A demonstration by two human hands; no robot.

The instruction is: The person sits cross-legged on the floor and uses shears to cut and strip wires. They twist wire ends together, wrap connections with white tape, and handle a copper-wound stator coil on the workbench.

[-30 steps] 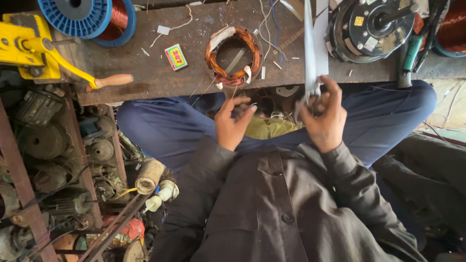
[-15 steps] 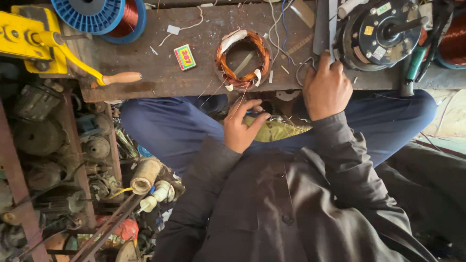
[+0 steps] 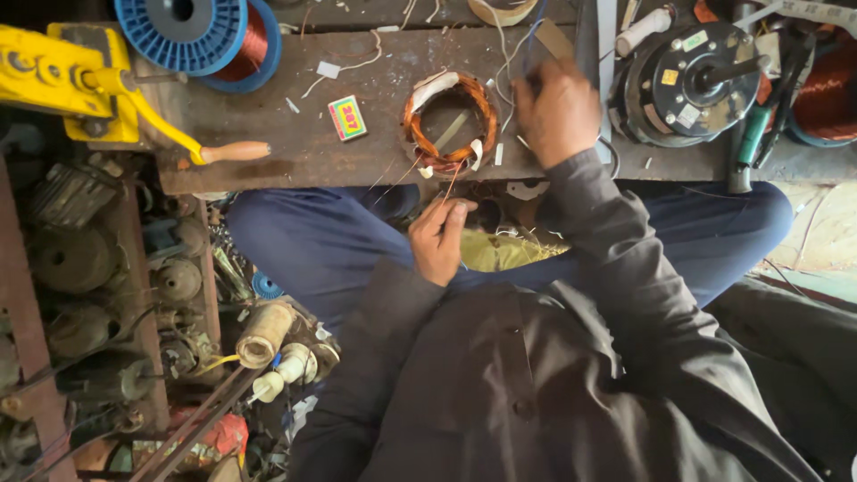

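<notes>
A copper coil (image 3: pixel 449 123), a ring of orange wire bound with pale tape, lies on a scarred wooden bench (image 3: pixel 295 152) in front of a seated person in a dark grey jacket and blue trousers. The left hand (image 3: pixel 439 239), held over the lap just near of the bench edge, pinches thin wire strands (image 3: pixel 451 183) that run up to the coil. The right hand (image 3: pixel 557 112) rests on the bench just right of the coil, fingers curled over more loose wire; whether it grips anything cannot be told.

Right of that hand sits a round black metal motor (image 3: pixel 692 80) with a shaft standing out of it, and a green-handled tool (image 3: pixel 748 147) lies beside it. A small bright matchbox (image 3: pixel 347 118) lies left of the coil. At the far left corner stand a blue plastic spool (image 3: pixel 183 31) wound with copper wire and a yellow press (image 3: pixel 62 80) with a wooden-ended lever. Rusty motor parts (image 3: pixel 80 268) crowd the floor on the left, and a yellowish tangle (image 3: pixel 509 252) fills the lap.
</notes>
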